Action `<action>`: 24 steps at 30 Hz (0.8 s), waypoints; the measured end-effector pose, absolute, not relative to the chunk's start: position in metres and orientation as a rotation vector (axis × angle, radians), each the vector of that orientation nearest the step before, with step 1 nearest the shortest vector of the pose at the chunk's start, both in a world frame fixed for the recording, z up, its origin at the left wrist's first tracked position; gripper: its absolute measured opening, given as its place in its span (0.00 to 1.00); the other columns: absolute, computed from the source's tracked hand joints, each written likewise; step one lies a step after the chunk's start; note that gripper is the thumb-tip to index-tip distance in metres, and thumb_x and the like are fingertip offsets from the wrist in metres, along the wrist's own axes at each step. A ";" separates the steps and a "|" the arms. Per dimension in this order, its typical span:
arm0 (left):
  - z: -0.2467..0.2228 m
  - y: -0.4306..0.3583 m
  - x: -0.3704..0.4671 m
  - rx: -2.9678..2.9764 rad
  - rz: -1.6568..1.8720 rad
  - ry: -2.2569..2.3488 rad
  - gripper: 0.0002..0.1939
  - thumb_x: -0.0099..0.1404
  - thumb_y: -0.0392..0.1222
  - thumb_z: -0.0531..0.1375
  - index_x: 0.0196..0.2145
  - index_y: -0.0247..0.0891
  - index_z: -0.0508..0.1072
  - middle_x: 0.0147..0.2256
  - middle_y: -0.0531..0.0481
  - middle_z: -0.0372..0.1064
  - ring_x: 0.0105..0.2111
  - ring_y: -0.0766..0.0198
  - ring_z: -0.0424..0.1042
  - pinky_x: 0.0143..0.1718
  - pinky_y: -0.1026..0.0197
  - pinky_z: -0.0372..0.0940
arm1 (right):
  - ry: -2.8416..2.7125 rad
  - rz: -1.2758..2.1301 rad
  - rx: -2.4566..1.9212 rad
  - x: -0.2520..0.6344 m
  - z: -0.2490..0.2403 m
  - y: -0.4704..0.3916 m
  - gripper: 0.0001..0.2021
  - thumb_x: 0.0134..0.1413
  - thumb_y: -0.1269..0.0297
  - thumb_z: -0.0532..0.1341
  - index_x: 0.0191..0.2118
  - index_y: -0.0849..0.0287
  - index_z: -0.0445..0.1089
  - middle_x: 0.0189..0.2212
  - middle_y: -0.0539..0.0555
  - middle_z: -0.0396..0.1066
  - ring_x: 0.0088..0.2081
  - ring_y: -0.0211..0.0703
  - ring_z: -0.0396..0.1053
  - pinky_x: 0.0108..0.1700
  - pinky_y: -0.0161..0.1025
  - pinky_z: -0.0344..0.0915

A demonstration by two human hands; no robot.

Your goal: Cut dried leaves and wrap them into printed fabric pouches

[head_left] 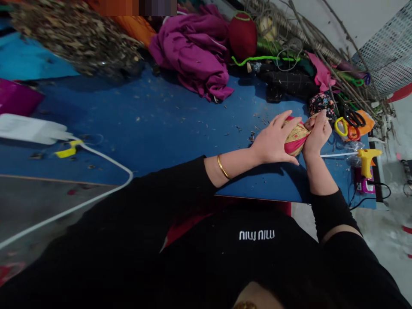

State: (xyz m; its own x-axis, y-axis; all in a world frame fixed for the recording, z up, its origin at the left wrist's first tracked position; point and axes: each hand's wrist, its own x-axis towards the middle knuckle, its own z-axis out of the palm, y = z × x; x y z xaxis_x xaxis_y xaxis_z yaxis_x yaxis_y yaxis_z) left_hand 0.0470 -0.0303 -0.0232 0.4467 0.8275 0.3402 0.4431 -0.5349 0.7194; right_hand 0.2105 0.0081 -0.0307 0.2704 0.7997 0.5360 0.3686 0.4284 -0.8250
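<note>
Between my two hands, above the right part of the table, is a round cloth bundle (295,138) in pink and patterned gold fabric. My left hand (273,138) cups its rounded side with the fingers curved over it; a gold bangle circles that wrist. My right hand (317,134) is closed round the gathered end of the cloth, and its fingers partly hide that end. Just beyond the right hand lies a dark floral cloth ball (322,104).
The blue table (154,128) carries a purple cloth (193,47), dried leaves (74,34), sticks (347,68), scissors (353,122) and a yellow glue gun (366,161). At left lie a white power strip (28,128) and its cord (106,159), which hangs past the front edge.
</note>
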 end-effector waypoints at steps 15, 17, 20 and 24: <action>-0.026 -0.004 0.043 2.200 0.927 1.035 0.32 0.54 0.61 0.72 0.50 0.42 0.72 0.48 0.43 0.64 0.52 0.47 0.68 0.53 0.47 0.68 | -1.232 0.462 -1.199 0.194 -0.032 0.009 0.29 0.67 0.33 0.49 0.25 0.51 0.49 0.21 0.45 0.47 0.21 0.36 0.53 0.24 0.38 0.57; -0.022 -0.005 0.041 2.162 0.939 1.024 0.33 0.51 0.61 0.73 0.49 0.42 0.73 0.48 0.44 0.65 0.51 0.47 0.69 0.53 0.47 0.68 | -1.235 0.509 -1.183 0.198 -0.029 0.008 0.29 0.66 0.32 0.49 0.25 0.51 0.52 0.21 0.45 0.49 0.22 0.37 0.55 0.26 0.39 0.59; -0.010 -0.008 0.036 2.074 0.960 0.971 0.32 0.51 0.62 0.73 0.46 0.41 0.73 0.45 0.45 0.68 0.49 0.49 0.70 0.53 0.48 0.67 | -1.321 0.489 -1.129 0.204 -0.018 -0.002 0.28 0.67 0.33 0.49 0.27 0.52 0.57 0.23 0.47 0.55 0.26 0.40 0.63 0.30 0.41 0.63; 0.002 -0.007 0.028 1.959 0.894 0.810 0.29 0.52 0.61 0.70 0.44 0.38 0.73 0.43 0.46 0.72 0.46 0.51 0.73 0.51 0.50 0.67 | -1.520 0.348 -1.116 0.207 -0.002 -0.019 0.28 0.67 0.33 0.50 0.29 0.53 0.62 0.26 0.51 0.62 0.33 0.44 0.70 0.36 0.44 0.68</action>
